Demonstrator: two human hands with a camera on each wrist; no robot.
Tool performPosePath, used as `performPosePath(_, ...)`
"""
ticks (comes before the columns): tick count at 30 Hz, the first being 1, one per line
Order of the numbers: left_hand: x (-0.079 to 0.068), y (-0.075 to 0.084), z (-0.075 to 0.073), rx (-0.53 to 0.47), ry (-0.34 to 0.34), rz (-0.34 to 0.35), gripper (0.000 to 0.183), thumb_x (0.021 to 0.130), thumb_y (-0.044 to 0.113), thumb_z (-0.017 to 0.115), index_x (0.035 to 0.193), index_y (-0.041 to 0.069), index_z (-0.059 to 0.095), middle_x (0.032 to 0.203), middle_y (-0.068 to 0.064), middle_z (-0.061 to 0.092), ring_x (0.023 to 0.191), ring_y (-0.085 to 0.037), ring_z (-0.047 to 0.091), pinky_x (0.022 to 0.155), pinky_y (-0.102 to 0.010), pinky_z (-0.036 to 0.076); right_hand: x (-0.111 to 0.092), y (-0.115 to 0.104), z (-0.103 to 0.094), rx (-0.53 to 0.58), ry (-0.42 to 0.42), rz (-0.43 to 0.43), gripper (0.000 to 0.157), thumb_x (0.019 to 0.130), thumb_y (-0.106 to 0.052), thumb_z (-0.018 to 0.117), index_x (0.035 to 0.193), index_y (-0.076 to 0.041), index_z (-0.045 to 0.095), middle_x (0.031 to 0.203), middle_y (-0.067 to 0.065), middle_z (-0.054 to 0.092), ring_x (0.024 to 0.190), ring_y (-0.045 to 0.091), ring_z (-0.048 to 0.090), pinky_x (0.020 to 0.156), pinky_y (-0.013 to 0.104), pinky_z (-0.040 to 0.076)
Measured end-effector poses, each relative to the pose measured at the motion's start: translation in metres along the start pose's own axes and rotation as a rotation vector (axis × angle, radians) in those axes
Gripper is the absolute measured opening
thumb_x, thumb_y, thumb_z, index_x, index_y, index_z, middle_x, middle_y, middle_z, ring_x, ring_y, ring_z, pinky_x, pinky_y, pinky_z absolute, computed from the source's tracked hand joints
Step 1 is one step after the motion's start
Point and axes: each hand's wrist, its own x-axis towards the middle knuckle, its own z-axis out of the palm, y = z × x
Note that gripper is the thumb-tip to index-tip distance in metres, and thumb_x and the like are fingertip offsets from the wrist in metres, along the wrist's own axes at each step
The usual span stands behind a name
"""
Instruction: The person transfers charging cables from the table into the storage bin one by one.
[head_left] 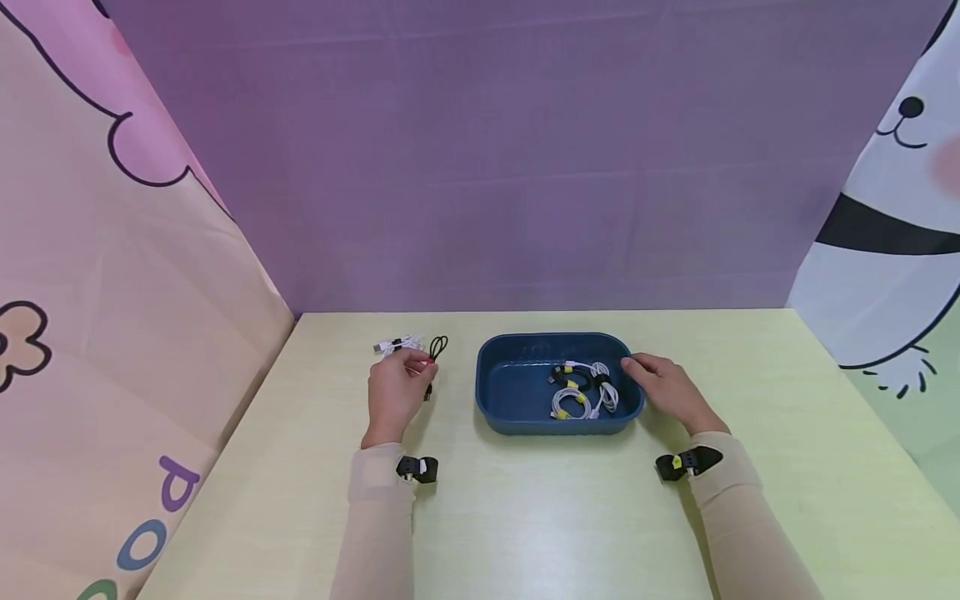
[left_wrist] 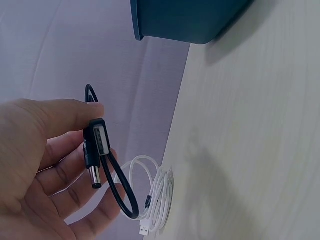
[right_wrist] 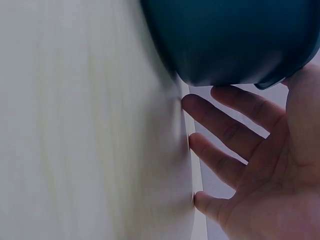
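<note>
My left hand [head_left: 396,392] pinches a bundled black cable [left_wrist: 93,150] between thumb and fingers, held above the table. The left wrist view shows its USB plug [left_wrist: 101,140] and round barrel plug [left_wrist: 95,175]. Just behind that hand lies a coiled white USB cable [head_left: 405,342]. A blue plastic bin [head_left: 525,427] stands to the right of it. My right hand [head_left: 667,387] holds the bin's right rim, thumb over the edge and index finger against the outer wall; its other fingers spread toward the table. The thumb's tip is hidden in the right wrist view.
Several coiled cables lie in the bin's right half, among them a white cable with a black tie [head_left: 606,390] and a white coil with yellow bands [head_left: 570,405]. The pale table [head_left: 525,517] ends at a purple backdrop [head_left: 480,167], with printed cloths on both sides.
</note>
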Motion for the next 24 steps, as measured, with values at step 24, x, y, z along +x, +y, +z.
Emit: performPosePath(24,-0.0011,0.0046,0.0015,-0.009,-0.007,0.002,0.019,0.091,0.017,0.077,0.107,0.008,0.076,0.087,-0.009,0.075,0.076,-0.022,0.067,0.065,-0.030,0.048,-0.0008,-0.0011,-0.0002,0.008,0.003,-0.001,0.062,0.108,-0.050,0.042,0.144,-0.002,0.056,0.147,0.025,0.056,0.142,0.048,0.045,0.116,0.063,0.034)
